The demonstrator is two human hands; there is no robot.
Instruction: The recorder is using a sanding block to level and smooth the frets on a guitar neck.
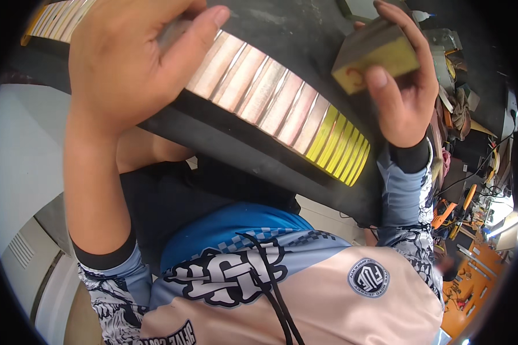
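Observation:
My left hand (129,63) is over a long row of pale pinkish strips (265,95), covering part of it. Its thumb sticks out, apart from the index finger; the other fingertips are cut off by the upper edge, and I see nothing held. The strips lie side by side on a dark work surface, with several bright yellow strips (338,146) at the row's right end. Beyond that end, my right hand (406,98) grips a block (380,54) with a yellowish face and darker brownish-grey sides. The thumb presses its near face, with the fingers around the far side.
The dark tabletop (276,26) stretches behind the row. More striped pieces (57,20) lie at the far left end. Tools, cables and cloth crowd the right side, near an orange board (472,282). A white curved panel (26,138) stands at the left.

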